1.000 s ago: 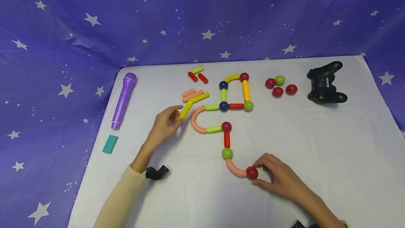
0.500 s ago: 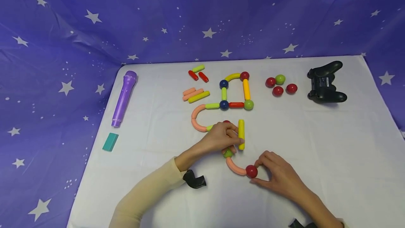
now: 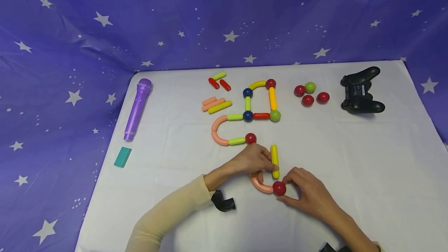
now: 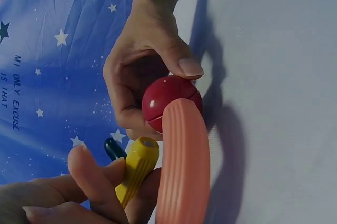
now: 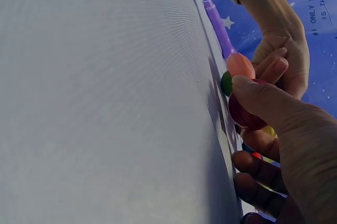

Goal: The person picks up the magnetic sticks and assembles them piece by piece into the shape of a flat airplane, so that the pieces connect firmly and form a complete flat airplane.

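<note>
My left hand (image 3: 253,159) pinches a straight yellow stick (image 3: 274,154) near its lower end, above and left of a red ball (image 3: 279,188). My right hand (image 3: 306,189) grips that ball between thumb and fingers; the left wrist view shows the ball (image 4: 167,100) joined to a curved salmon stick (image 4: 185,166). That chain runs up behind my left hand, which hides its green ball and red stick. Farther up, another red ball (image 3: 250,138) joins light green and salmon pieces that bend round to a closed loop with blue balls (image 3: 247,116) at its left corners.
Loose salmon and yellow sticks (image 3: 220,107) lie left of the loop, short red and green ones (image 3: 225,85) behind them. Several balls (image 3: 307,100) sit right of it. A black game controller (image 3: 360,90), purple microphone (image 3: 137,110) and teal block (image 3: 123,157) lie nearer the table's sides.
My left hand has carried the yellow stick from beside the loose sticks rightward and down toward the held red ball. My right hand has stayed at the ball.
</note>
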A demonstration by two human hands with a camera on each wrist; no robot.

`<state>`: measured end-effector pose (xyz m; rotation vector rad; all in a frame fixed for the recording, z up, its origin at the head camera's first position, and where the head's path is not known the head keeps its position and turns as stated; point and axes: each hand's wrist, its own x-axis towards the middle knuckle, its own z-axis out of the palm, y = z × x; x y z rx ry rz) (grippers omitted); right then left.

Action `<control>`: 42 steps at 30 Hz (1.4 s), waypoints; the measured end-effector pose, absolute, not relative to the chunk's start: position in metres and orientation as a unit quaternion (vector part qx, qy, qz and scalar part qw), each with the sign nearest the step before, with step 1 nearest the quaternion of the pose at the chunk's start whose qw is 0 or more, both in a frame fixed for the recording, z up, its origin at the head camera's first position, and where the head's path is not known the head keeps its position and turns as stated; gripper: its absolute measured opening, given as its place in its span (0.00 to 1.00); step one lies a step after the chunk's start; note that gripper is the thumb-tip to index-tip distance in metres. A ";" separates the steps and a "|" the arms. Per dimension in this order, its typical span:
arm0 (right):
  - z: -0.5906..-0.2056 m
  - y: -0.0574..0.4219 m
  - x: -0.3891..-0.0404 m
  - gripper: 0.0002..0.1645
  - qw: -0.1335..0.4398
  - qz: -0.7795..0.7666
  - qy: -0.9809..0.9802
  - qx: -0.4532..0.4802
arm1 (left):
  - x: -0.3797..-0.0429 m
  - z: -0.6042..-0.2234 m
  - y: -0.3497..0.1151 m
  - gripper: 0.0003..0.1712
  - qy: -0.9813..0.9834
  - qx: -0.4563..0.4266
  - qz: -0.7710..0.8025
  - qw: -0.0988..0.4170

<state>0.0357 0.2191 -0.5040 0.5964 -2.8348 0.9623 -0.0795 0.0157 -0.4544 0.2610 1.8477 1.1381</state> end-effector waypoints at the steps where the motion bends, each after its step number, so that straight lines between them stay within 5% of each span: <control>1: -0.504 0.219 0.036 0.27 0.049 0.318 -0.926 0.198 | -0.079 -0.455 0.016 0.10 0.751 0.109 0.459 0.462; 31: -0.507 0.223 0.037 0.28 0.059 0.307 -0.930 0.195 | -0.077 -0.450 0.024 0.12 0.797 0.160 0.398 0.424; 42: -0.483 0.255 0.006 0.22 0.041 0.269 -0.950 0.155 | -0.075 -0.445 0.003 0.22 0.814 0.196 0.383 0.391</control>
